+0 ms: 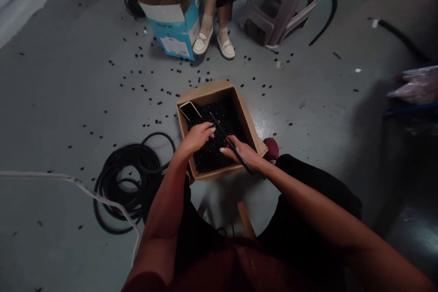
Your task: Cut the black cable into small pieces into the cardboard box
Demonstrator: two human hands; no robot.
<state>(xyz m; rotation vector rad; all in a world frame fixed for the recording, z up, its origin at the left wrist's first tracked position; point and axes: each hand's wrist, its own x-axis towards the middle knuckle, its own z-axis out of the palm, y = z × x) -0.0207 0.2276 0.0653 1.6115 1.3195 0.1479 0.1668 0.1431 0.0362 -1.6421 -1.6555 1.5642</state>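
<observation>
1. Grey floor (pixel 325 141) spreads out on every side of you, seen from above.
2. A grey plastic stool (pixel 289 4) stands across from you, toward your right.
3. Left of that stool, a blue-and-white carton (pixel 171 34) sits with its top open; another person's white shoes (pixel 202 43) are just beside it.
4. By your left leg lies a coil of black hose (pixel 148 157), its loops overlapping.
5. Between your feet is an open cardboard box (pixel 248 121), slightly turned; the small black pieces (pixel 208 159) lie inside it as a loose bed.
6. Your right hand (pixel 241 149) is closed around a slim dark tool (pixel 242 159), which slants over the box, far end toward your left.
7. Your left hand (pixel 200 136) is above the pieces, fingertips near that far end; you cannot tell whether they pinch anything.
8. In the box's far left corner leans a flat, pale-edged dark rectangle (pixel 190 111).
9. Tiny black rings (pixel 290 124) dot the floor around you.
</observation>
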